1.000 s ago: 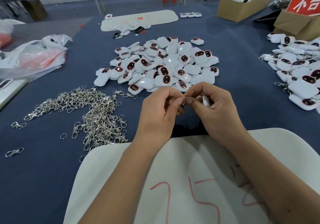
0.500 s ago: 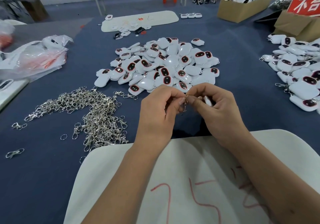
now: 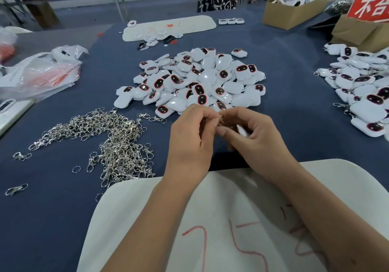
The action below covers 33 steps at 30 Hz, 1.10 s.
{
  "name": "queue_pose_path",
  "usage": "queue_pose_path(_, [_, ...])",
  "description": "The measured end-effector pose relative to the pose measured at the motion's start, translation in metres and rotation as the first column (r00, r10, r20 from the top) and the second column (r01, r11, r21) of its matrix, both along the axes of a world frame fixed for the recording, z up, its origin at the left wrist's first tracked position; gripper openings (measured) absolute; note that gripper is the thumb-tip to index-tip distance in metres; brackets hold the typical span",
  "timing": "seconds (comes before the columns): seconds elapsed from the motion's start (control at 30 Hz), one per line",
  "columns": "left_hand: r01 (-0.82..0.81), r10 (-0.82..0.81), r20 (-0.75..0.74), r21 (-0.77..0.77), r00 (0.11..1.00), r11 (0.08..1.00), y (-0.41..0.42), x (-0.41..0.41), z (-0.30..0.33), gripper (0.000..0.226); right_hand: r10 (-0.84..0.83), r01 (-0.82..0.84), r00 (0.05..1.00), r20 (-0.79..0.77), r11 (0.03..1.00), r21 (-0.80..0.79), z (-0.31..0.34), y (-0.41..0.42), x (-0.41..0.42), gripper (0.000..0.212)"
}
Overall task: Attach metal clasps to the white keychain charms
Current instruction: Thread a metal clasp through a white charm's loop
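Pinching a small metal clasp (image 3: 220,120) between left hand (image 3: 192,139) thumb and forefinger, cupping a white charm (image 3: 242,130) in the curled right hand (image 3: 255,140), hovering over blue table (image 3: 294,95); lying beyond, charm pile (image 3: 193,82); lying left, clasp heap (image 3: 111,141).

Two hands working a clasp onto a charm, just in front of the central charm pile

The left hand (image 3: 190,137) pinches a small metal clasp (image 3: 221,120) against the right hand (image 3: 255,138), which grips a white charm (image 3: 242,129). Behind them lies the charm pile (image 3: 195,82) on the blue table (image 3: 284,78); left of the pile, loose clasps (image 3: 109,141); right of it, finished charms (image 3: 362,91); nearer than it, a white board (image 3: 147,219).
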<state>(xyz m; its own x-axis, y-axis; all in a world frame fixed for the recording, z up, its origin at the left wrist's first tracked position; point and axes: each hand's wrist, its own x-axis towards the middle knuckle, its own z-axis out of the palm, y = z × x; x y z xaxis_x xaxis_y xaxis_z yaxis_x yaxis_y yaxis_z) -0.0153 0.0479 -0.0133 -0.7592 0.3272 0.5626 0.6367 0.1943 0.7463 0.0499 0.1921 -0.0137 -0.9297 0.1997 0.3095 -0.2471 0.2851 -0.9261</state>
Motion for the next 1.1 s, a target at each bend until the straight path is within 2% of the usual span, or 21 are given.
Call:
queue_pose_path(0.13, [0.042, -0.046, 0.129, 0.033, 0.991, 0.999, 0.0000, 0.0002, -0.0010, 0.011, -0.107, 0.109, 0.994, -0.030, 0.993, 0.052, -0.0013, 0.0016, -0.0008, 0.010])
queue_pose_path(0.27, [0.025, -0.025, 0.086, -0.002, 0.996, 1.000, 0.0002, -0.0002, -0.0015, 0.011, -0.205, 0.213, 0.976, -0.067, 0.968, 0.135, -0.0047, -0.0014, -0.0010, 0.011])
queue_pose_path(0.4, [0.012, -0.007, 0.071, -0.065, 0.997, 0.998, 0.0002, -0.0012, -0.0034, 0.013, -0.234, 0.237, 0.972, -0.036, 0.964, 0.118, -0.0031, -0.0008, -0.0006, 0.018])
queue_pose_path(0.57, [0.027, -0.011, 0.132, -0.126, 0.991, 0.992, -0.0001, -0.0009, -0.0031, 0.018, -0.217, 0.224, 0.974, -0.058, 0.954, 0.199, -0.0003, -0.0035, -0.0001, 0.008])
queue_pose_path(0.87, [0.038, -0.022, 0.099, -0.163, 0.995, 0.986, -0.0006, 0.0019, -0.0010, 0.014, -0.206, 0.208, 0.978, -0.038, 0.973, 0.100, 0.0017, -0.0033, 0.0002, 0.007])
queue_pose_path(0.97, [0.031, -0.009, 0.108, -0.202, 0.994, 0.979, -0.0003, 0.0035, -0.0001, 0.017, -0.283, 0.284, 0.958, -0.035, 0.957, 0.048, 0.0018, -0.0070, -0.0007, 0.023])
queue_pose_path(1.03, [0.039, -0.002, 0.145, -0.249, 0.989, 0.968, 0.0008, 0.0055, 0.0003, 0.019, -0.293, 0.292, 0.956, 0.001, 0.954, -0.060, 0.0003, -0.0053, -0.0018, 0.037])
queue_pose_path(1.1, [0.050, -0.003, 0.167, -0.279, 0.986, 0.959, 0.0017, 0.0073, 0.0014, 0.020, -0.264, 0.267, 0.964, 0.042, 0.951, -0.158, -0.0006, -0.0009, -0.0025, 0.035])
